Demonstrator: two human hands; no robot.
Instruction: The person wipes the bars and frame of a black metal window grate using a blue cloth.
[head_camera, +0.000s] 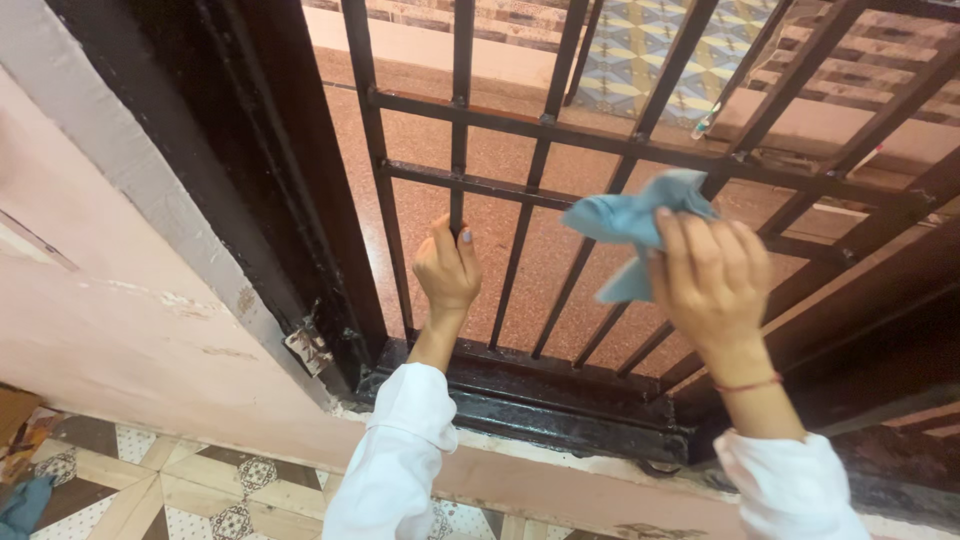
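Observation:
A dark metal barred gate (540, 160) fills the upper view, with vertical bars and two crossbars. My left hand (447, 268) is wrapped around one vertical bar just below the lower crossbar. My right hand (712, 280) presses a crumpled light blue cloth (640, 222) against the bars farther right, fingers spread over the cloth. Both arms wear white sleeves, and a thin red thread circles my right wrist.
A pink painted wall (130, 320) and dark door frame (270, 170) stand to the left, with a rusty hinge (308, 348) low on the frame. Patterned floor tiles (180, 490) lie below. Beyond the bars is reddish speckled flooring (500, 260). A blue cloth (22, 505) lies at bottom left.

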